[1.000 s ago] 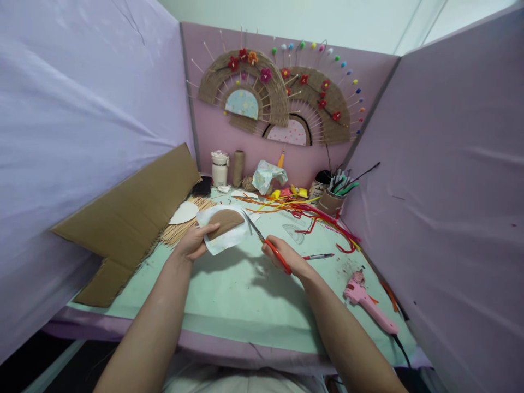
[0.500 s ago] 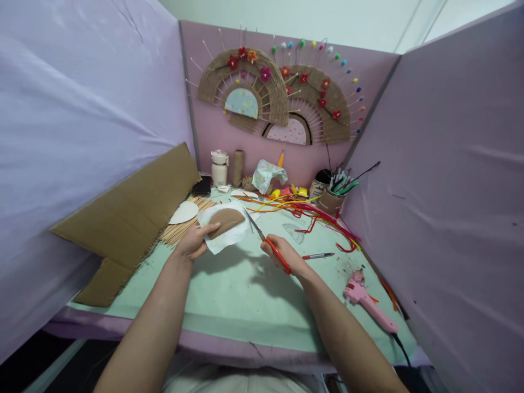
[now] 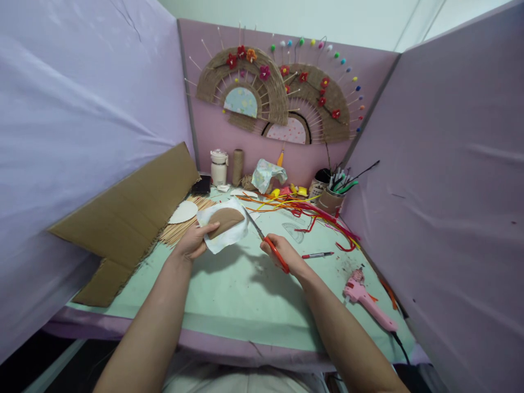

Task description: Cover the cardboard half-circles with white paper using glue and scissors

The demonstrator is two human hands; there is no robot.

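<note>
Near the middle of the table, my left hand (image 3: 194, 241) pinches a piece of white cloth (image 3: 231, 237) with a brown half-round cardboard piece (image 3: 226, 219) on it, the thumb lying on the cardboard. My right hand (image 3: 279, 252) is closed around the red handles of the scissors (image 3: 277, 254). Their blades point up and to the left, at the right edge of the cloth. Whether the blades touch the cloth is hard to tell.
Large cardboard (image 3: 135, 213) lies at the left beside thin sticks (image 3: 176, 233). Colourful strips (image 3: 303, 206) and a tool-filled can (image 3: 331, 201) stand behind. A pen (image 3: 318, 255) and pink glue gun (image 3: 368, 303) are at the right.
The right edge of the cloth looks narrower beside the scissors, and a pale bit shows behind the blades. Both hands have barely moved.
</note>
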